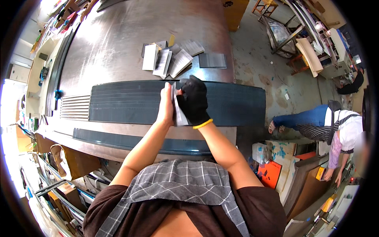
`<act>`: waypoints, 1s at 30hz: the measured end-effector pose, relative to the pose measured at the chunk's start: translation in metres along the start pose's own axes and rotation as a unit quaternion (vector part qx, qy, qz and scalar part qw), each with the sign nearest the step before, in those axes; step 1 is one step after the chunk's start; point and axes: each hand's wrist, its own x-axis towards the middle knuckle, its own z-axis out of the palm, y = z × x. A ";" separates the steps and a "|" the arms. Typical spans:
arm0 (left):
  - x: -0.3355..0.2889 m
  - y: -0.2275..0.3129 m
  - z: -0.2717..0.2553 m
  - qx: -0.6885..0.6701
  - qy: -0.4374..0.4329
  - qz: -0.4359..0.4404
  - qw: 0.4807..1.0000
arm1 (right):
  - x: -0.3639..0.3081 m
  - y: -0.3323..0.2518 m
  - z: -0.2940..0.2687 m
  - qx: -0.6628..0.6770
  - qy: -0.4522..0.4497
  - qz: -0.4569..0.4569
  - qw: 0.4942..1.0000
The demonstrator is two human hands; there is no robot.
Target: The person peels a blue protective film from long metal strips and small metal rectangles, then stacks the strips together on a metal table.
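Observation:
Between my two hands stands a stack of thin printed grey-and-white cards (180, 115), held on edge over a dark panel. My bare left hand (166, 106) presses flat along the stack's left side, with the thumb near its top. A black glove with a yellow cuff covers my right hand (193, 98), its fingers curled against the right side and top of the cards. Just beyond my hands lies a loose heap of similar printed card stacks (179, 62), overlapping at angles. A flat dark grey stack (212, 61) rests beside that heap.
Long dark panels (237, 103) lie across the metal-topped table (130, 31). Light ribbed strips (75, 107) sit at the left. A co-worker (339, 126) leans over a brown box-like unit (308, 183) on the right. A cardboard box (81, 161) stands at lower left.

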 end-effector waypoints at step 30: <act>0.053 0.044 0.013 0.529 -0.058 0.363 0.765 | 0.072 0.206 -0.044 -0.120 -0.183 0.347 0.912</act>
